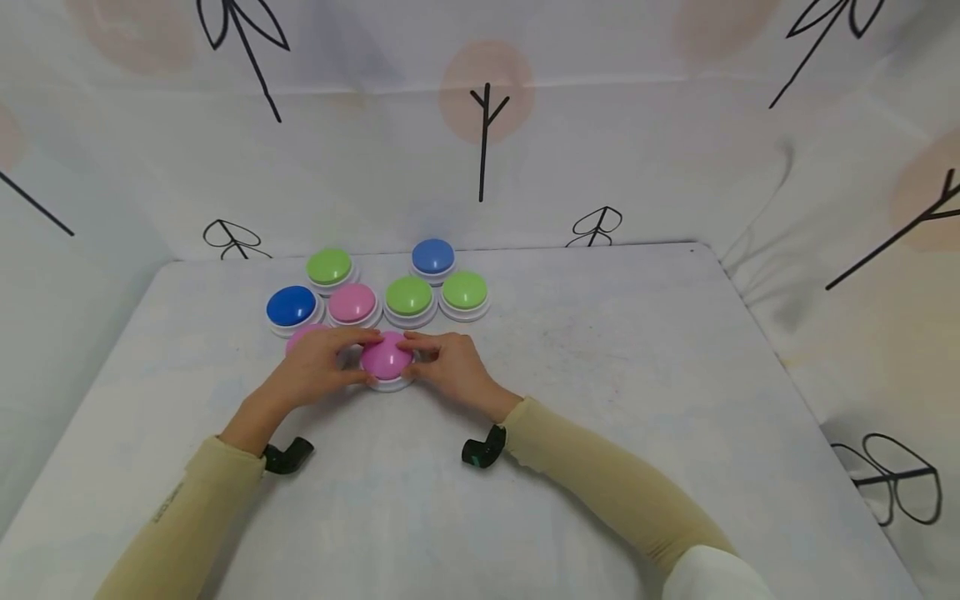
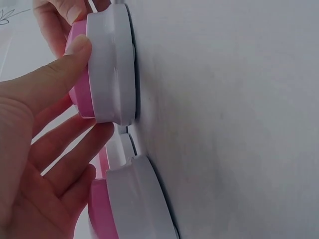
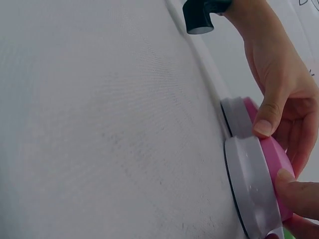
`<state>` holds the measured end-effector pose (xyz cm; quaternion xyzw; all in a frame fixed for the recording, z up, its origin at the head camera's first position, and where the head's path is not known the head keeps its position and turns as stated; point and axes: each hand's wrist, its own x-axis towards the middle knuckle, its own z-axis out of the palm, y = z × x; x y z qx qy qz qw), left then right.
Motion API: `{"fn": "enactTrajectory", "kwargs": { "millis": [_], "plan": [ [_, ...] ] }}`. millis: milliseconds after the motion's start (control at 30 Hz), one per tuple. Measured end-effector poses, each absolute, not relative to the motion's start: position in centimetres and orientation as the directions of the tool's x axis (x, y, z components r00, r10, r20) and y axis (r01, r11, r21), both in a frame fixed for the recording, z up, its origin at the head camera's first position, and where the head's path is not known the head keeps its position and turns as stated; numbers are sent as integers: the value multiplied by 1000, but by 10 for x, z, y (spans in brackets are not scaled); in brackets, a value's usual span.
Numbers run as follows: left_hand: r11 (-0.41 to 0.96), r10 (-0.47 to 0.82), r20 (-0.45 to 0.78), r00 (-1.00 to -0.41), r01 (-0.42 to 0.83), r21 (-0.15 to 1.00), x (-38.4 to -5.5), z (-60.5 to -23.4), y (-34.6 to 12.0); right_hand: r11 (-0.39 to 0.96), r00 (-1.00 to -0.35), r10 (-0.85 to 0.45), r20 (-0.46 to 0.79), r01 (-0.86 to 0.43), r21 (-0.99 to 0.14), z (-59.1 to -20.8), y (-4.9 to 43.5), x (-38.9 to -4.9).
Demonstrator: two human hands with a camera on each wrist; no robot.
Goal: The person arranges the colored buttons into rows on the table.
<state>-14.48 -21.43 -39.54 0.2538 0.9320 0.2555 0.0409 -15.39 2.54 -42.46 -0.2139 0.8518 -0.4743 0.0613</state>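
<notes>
While the left hand (image 1: 313, 367) bends its thumb and fingers about one side of a pink-domed button (image 1: 387, 357), the right hand (image 1: 453, 367) pinches the opposite side between thumb and forefinger. Both grips are only partly closed, held apart by the width of the dome. Seen from the left wrist, the left thumb lies where the pink dome meets the white base (image 2: 110, 69). That base is down at the tabletop (image 1: 637, 358); whether it touches all round I cannot tell.

This button is the nearest to the person in a cluster on the left half of the table. Behind the left hand, a second pink button (image 1: 303, 335) shows only in part. Farther back runs a row: a dark blue button (image 1: 291, 307), a third pink button (image 1: 352, 303), then two green buttons (image 1: 408, 296) just beside each other. Beyond these, close to the table's far edge, sit another green button (image 1: 328, 267) and a lighter blue button (image 1: 432, 257).

Each wrist carries a black fitting (image 1: 483, 447), next to a yellowish sleeve (image 1: 600, 475). Past the table hangs a pale cloth (image 1: 375, 167) printed with peach discs and black plant outlines.
</notes>
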Motion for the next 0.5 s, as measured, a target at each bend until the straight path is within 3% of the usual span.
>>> {"fn": "enactTrajectory", "kwargs": {
  "millis": [267, 500],
  "plan": [
    [755, 492, 34, -870, 446, 481, -142, -396, -205, 455, -903, -417, 99, -302, -838, -427, 34, -152],
    [713, 501, 42, -865, 439, 546, -140, -396, -197, 412, -897, -432, 99, -294, -862, -430, 42, -151]
  ]
}}
